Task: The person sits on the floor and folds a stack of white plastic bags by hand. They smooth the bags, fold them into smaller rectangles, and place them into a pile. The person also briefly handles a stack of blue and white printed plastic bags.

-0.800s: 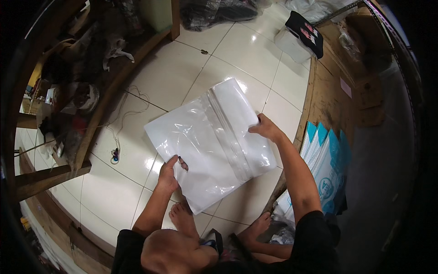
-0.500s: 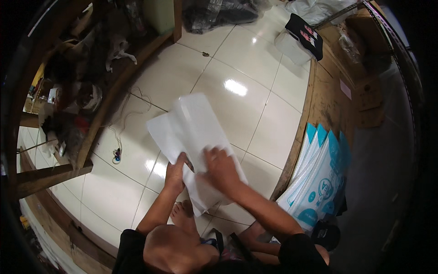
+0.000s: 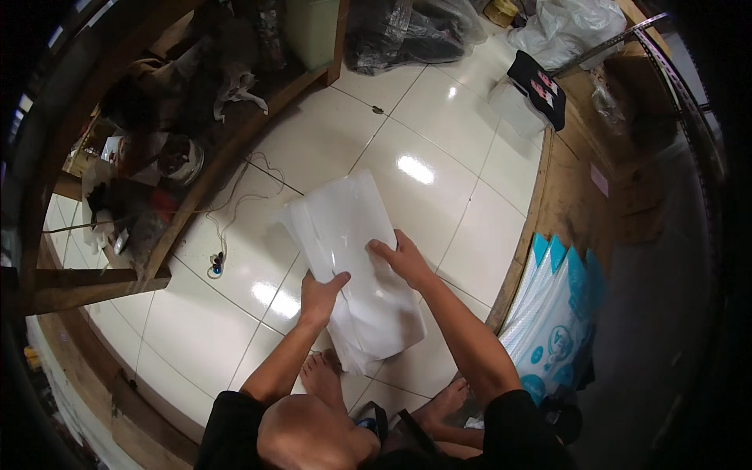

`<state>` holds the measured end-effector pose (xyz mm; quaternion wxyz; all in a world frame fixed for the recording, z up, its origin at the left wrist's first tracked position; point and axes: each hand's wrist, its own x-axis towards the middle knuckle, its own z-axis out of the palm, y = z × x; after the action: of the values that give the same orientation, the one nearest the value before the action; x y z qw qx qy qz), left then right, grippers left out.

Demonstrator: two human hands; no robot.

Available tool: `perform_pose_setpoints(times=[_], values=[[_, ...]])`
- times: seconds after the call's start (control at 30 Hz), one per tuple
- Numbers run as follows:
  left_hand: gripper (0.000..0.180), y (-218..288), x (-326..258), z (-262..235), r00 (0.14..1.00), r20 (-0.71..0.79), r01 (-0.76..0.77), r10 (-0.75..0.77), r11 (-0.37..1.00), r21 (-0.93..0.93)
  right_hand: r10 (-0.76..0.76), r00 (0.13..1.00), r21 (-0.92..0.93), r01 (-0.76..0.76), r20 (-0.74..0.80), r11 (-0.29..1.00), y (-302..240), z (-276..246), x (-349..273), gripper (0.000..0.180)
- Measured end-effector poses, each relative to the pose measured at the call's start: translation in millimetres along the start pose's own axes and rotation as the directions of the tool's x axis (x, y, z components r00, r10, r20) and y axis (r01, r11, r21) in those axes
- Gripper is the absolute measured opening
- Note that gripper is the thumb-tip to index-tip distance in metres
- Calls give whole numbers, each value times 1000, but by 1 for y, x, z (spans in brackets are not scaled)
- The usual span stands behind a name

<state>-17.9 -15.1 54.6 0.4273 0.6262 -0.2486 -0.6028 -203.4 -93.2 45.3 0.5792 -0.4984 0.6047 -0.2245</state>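
I hold a folded white plastic sheet (image 3: 346, 235) near my view's centre, left hand (image 3: 319, 301) gripping its 8 o'clock edge, right hand (image 3: 406, 262) its 3 o'clock edge; blue-and-white packages (image 3: 551, 321) sit at 4 o'clock.

The white plastic sheet (image 3: 374, 304) is now folded narrower (right hand (image 3: 405, 260) back at its edge).

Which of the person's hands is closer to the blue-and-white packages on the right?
The right hand. It holds the right edge of the folded white plastic, facing the blue-and-white packages; the left hand holds the opposite edge, farther away.
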Motion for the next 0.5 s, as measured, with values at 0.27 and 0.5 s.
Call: perform_pose_setpoints(times=[0.27, 0.5], values=[[31, 67, -60, 9, 881, 88, -472, 465, 850, 234, -471, 864, -87, 463, -176, 882, -88, -23, -110, 49], [56, 31, -42, 11, 856, 346, -330, 385, 921, -208, -586, 810, -496, 522, 33, 694, -27, -49, -121, 52]])
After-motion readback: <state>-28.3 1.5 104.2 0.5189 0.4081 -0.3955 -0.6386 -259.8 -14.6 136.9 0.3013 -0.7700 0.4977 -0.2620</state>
